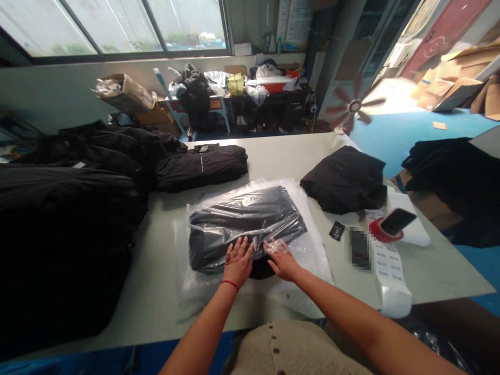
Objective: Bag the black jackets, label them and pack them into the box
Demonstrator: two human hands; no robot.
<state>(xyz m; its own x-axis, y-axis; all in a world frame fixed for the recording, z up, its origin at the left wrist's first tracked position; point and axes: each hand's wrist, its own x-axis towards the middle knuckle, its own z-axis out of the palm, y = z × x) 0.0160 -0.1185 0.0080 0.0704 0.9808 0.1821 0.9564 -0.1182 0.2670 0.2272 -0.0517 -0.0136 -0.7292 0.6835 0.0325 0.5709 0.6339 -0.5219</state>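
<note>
On the table [156, 307], a folded black jacket [201, 167] lies to the left. My left hand [238, 263] presses the clear plastic bag [308, 255], fingers spread apart, over the black garment [246, 229] inside it. My right hand [283, 260] rests beside it on the plastic, fingers together.

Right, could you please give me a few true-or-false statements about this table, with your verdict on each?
1. The left hand wears a red string. True.
2. The right hand touches a clear plastic bag holding black clothing. True.
3. The phone lies flat on the table. False: it rests on a red tape roll.
4. The folded black garment beside the bag is wrapped in plastic. False: it is unwrapped.
5. A white label strip lies right of the bag. True.
</note>
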